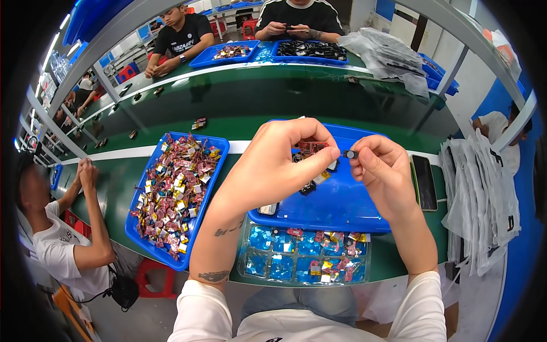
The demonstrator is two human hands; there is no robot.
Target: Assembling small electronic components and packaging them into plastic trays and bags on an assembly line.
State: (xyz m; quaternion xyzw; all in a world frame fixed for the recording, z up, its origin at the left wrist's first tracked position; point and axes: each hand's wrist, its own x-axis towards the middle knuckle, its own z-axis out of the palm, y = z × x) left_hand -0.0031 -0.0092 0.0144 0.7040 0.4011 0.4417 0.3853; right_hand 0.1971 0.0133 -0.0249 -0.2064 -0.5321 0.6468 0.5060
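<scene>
my left hand (273, 168) is up at the centre of the frame, thumb and fingers pinched shut on a small red circuit board (313, 148). my right hand (383, 171) is just beside it to the right, fingertips closed on a tiny black part (351, 154), which sits close to the board's right edge; i cannot tell if the two touch.

both hands hover over a blue tray (336, 205) in the middle of the frame and block much of its upper half. what shows of it holds only a few loose pieces, dark and yellow, under my left fingers. below it, toward the lower centre, a clear blister tray (250, 268) lies partly tucked beneath the blue one; its pockets hold blue-backed squares and a few red and yellow boards. left of centre, another blue tray (219, 149) is heaped with red, yellow and white boards.

a dark phone (424, 182) lies just right of my right hand on the green bench (256, 108), and a stack of clear plastic bags (484, 194) hangs at the right edge. across the bench, at the top of the frame, two more blue trays (268, 52) sit before two people in black shirts. a person in a white shirt (57, 245) sits at the lower left.
</scene>
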